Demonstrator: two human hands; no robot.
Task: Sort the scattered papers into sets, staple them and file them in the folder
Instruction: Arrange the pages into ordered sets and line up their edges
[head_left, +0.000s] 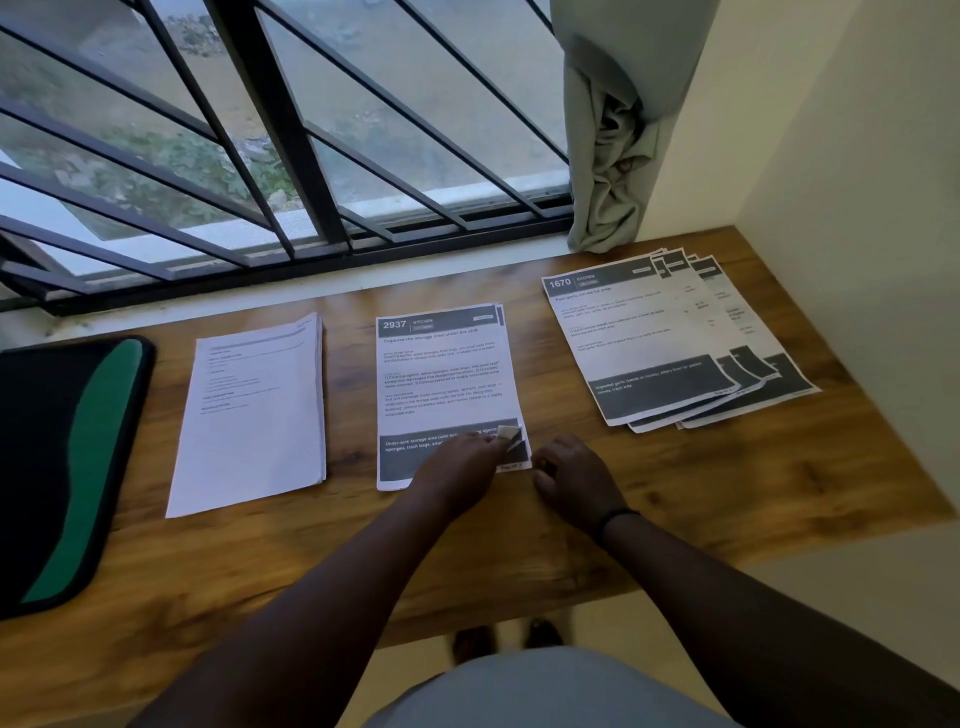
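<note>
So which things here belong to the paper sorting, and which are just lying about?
Job:
- middle stack, corner lifted by left hand
- right hand
- left stack
- fanned sheets
- folder

Lying about:
- curtain
- window grille

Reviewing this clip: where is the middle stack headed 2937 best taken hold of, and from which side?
Probably the near right corner of the 2937 stack, approached from the table's front edge. The left hand already pinches that corner's top sheet, curled up off the pile, giving fingers a way under. The rest lies flat on the wooden table.
</note>
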